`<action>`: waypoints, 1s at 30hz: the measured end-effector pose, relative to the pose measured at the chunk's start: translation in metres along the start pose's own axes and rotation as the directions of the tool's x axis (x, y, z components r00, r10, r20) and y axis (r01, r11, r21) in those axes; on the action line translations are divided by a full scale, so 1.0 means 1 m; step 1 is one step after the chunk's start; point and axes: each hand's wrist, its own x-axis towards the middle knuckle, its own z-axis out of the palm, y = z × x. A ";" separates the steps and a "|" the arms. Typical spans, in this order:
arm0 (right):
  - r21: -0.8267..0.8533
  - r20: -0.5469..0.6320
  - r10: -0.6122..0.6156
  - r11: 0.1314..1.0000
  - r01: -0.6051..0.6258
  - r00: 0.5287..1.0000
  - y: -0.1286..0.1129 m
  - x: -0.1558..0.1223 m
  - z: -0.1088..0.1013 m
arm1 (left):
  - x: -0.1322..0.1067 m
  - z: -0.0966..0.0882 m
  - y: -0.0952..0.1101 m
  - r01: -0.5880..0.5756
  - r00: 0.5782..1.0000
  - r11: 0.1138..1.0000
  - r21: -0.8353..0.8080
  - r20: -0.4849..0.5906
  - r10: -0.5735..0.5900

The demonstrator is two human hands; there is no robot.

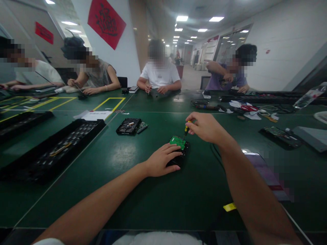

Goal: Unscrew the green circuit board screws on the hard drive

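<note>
A small green circuit board [178, 142] lies on a black plastic housing [186, 153] on the table in front of me. My left hand [163, 158] rests across the housing's left side, its fingers stretched out and spread, with fingertips touching the board's lower edge. Part of the housing is hidden under it. In my right hand [204, 127] is a yellow-and-black screwdriver [186, 129], pinched by the handle between thumb and fingers. The screwdriver tilts, and its tip points down at the board's right part. Whether a screw sits under the tip is too small to tell.
Left of my hands lie another black housing [128, 126], a loose circuit board [142, 127] and a long black tray [56, 149]. To the right are a phone-like device [265, 173], an opened black unit [281, 136] and tangled cables [249, 108]. Several people work across the table.
</note>
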 end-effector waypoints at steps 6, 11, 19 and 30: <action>-0.088 -0.029 -0.132 0.988 0.129 0.991 -0.001 0.003 0.001 | 0.001 -0.002 0.002 0.000 1.000 1.000 -0.006 -0.006 0.000; -0.071 -0.045 -0.100 0.993 0.097 0.994 -0.001 0.001 0.001 | 0.000 -0.003 0.002 0.002 1.000 1.000 -0.028 -0.015 -0.003; -0.033 -0.034 0.020 0.999 -0.021 0.999 0.000 0.000 0.000 | 0.000 -0.002 0.001 0.003 1.000 1.000 -0.022 -0.009 -0.003; -0.078 -0.080 -0.110 0.992 0.104 0.991 0.000 0.002 0.002 | 0.000 -0.002 0.002 0.003 1.000 1.000 -0.027 -0.009 -0.003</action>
